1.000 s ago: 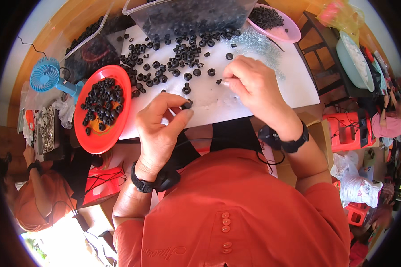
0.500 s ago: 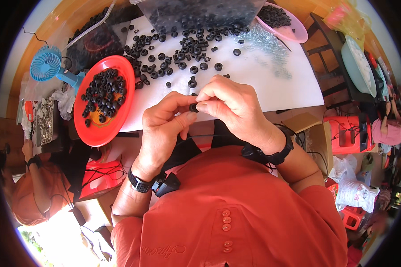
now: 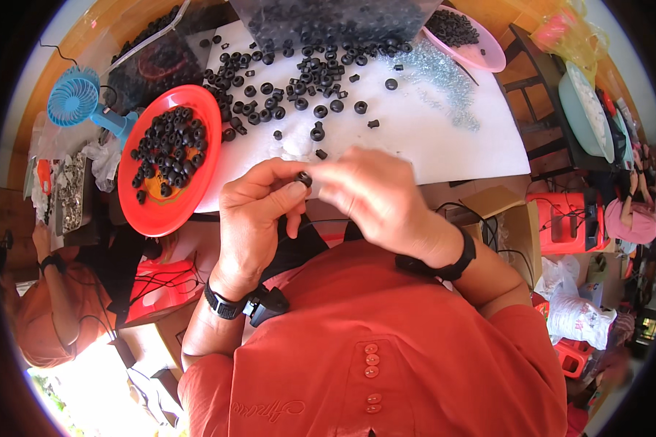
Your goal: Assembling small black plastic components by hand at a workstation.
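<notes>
A small black rubber ring (image 3: 303, 178) is pinched at the fingertips of the left hand (image 3: 259, 218), met there by the closed fingers of the right hand (image 3: 375, 200). Just beyond both hands, loose black rings (image 3: 299, 80) are scattered on a white sheet (image 3: 430, 138); a red round plastic plate (image 3: 169, 207) is seen left of the left hand.

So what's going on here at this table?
A person in an orange shirt holds a small black ring between the left hand and right hand, close to the chest. More black rings lie loose on the white sheet, and a red plate to the left holds another pile.
</notes>
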Available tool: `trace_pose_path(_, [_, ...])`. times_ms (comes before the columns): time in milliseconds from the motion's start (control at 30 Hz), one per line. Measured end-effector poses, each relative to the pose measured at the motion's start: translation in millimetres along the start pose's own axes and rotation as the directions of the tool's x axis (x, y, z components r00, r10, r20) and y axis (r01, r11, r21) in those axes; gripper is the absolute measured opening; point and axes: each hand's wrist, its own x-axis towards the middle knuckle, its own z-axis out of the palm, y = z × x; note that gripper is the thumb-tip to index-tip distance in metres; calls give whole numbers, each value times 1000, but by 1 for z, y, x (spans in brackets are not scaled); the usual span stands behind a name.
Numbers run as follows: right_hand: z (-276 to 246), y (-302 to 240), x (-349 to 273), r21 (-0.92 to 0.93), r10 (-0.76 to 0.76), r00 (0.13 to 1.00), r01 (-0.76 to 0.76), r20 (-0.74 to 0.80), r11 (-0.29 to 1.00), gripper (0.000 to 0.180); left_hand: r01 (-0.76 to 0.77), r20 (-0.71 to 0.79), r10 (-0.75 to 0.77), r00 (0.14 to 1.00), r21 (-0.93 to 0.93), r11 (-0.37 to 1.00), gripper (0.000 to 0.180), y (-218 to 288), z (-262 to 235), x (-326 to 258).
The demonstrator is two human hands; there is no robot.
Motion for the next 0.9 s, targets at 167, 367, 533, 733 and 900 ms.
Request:
trace_pose_path(167, [-7, 16, 17, -228, 98, 990, -120, -105, 966, 13, -72, -49, 71, 996, -25, 997, 23, 3, -5, 1])
trace_pose_path(367, [19, 15, 15, -624, 93, 990, -9, 102, 781, 14, -80, -29, 78, 997, -105, 991, 23, -2, -10, 3])
trace_pose_path(533, [27, 12, 16, -685, -10, 989, 109, 148, 720, 7, -56, -28, 50, 998, -225, 973, 19, -2, -16, 4])
trace_pose_path(733, [33, 10, 16, -651, -53, 981, 163, 186, 741, 11, -79, -20, 77, 997, -259, 963, 20, -2, -13, 6])
trace_pose_path(900, [20, 13, 18, -547, -37, 976, 150, 213, 824, 11, -183, -43, 178, 983, -233, 955, 21, -1, -14, 9])
